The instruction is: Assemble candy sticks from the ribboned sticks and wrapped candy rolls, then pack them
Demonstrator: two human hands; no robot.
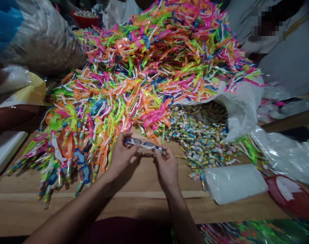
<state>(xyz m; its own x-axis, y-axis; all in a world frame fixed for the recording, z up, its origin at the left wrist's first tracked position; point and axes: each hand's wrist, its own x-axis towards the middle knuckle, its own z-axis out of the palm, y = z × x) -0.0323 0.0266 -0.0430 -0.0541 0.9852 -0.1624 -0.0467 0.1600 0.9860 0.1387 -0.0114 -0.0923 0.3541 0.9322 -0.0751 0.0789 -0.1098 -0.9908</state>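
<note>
Wooden tabletop spans the view, and a huge heap of plastic toy glasses in pink, orange, green and blue spreads across it from 9 to 1 o'clock, with small striped rolls fixed along their arms. A bulging plastic sack leans against the heap at 10 o'clock. At 2 o'clock a white plastic sack lies on its side, its mouth spilling small wrapped rolls onto the wood. Another person's pale clothing fills 1 o'clock, clear plastic sheeting lies at 3 o'clock, and a red mesh object sits at 4 o'clock. A white plastic packet rests just beside the right hand. That hand and the left hand are both narrowly closed, pinching opposite ends of one blue-lensed pair of toy glasses at center, just in front of the heap. A red bowl stands far off at 12 o'clock.
</note>
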